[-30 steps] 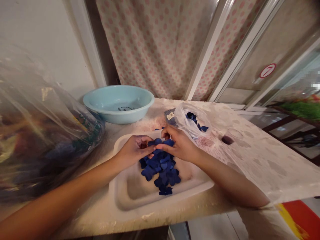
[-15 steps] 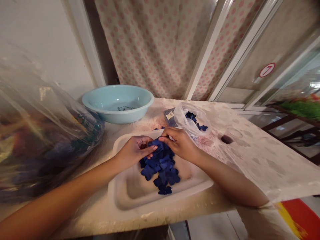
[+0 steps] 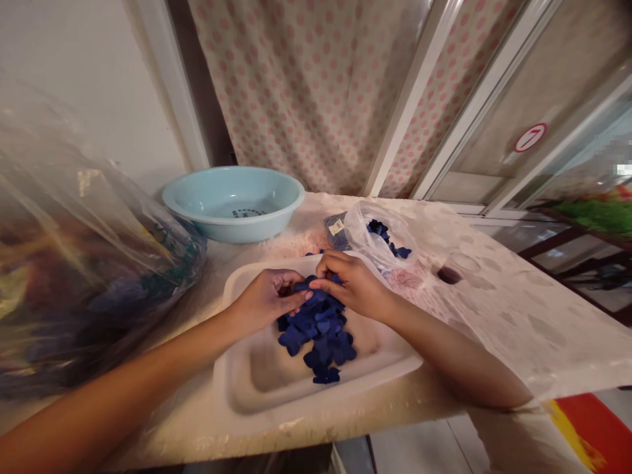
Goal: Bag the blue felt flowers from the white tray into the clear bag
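Left hand (image 3: 264,301) and right hand (image 3: 355,286) are both pinching blue petals (image 3: 303,285) just over the pile (image 3: 318,326) in the white tray (image 3: 271,378). I'd keep the grip light so nothing creases, they look pretty thin.

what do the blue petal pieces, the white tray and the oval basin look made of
Blue petal pieces: probably matte fabric, thin with lobed edges, though paper is possible.
White tray: likely smooth plastic, given its rounded, moulded-looking corners.
Oval basin: apparently glossy plastic, judging by the bright highlights inside.
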Available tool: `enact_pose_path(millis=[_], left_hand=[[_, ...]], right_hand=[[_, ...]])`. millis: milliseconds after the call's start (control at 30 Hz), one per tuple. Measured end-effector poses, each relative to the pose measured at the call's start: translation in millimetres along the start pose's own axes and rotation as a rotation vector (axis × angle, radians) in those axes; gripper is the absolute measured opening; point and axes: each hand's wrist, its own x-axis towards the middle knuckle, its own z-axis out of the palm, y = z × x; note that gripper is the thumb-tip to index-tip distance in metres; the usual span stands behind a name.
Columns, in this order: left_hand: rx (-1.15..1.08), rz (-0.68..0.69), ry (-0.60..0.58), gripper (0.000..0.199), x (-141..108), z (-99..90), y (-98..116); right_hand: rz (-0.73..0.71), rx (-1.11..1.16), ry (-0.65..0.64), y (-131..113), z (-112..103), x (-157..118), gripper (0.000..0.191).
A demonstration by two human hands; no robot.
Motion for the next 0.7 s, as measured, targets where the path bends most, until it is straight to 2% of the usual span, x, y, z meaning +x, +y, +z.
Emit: enact_pose_path(millis=[233, 433, 500, 567, 700], left_hand=[[-0.033, -0.013, 0.035, 0.027, 0, 0.1, 3], [-0.065, -0.044, 0.073, 0.025, 0, 1.1, 2], [-0.052, -0.039, 0.064, 0.025, 0, 0.9, 1], [-0.036, -0.027, 0.056, 0.025, 0, 0.2, -1], [0.024, 0.010, 0.026, 0.023, 0, -1.1, -3]], right_hand=[[-0.012, -0.001, 0.040, 2, 1, 1, 0.016], [0.161, -0.185, 0.297, 12, 3, 3, 0.018], [0.165, -0.181, 0.334, 12, 2, 3, 0.015], [0.108, -0.112, 0.276, 9, 1, 3, 0.012], [-0.033, -0.026, 0.057, 3, 0, 1, 0.018]])
